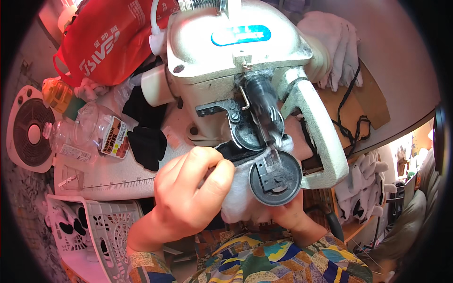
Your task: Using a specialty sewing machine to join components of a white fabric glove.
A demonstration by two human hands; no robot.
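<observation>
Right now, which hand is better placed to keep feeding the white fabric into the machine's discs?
Probably left. The left hand is on top, pinching the white fabric beside the dark round discs of the sewing machine. The right hand sits under the lower disc, mostly hidden.

I see my left hand (191, 191) and right hand (288, 212) bare, no gloves or rings showing. My short, loose sleeves are a busy patchwork print of yellow, teal, navy, orange and white angular shapes.

Both hands close together: L hand (191, 191) fingers curled, R hand (288, 212) mostly hidden.
</observation>
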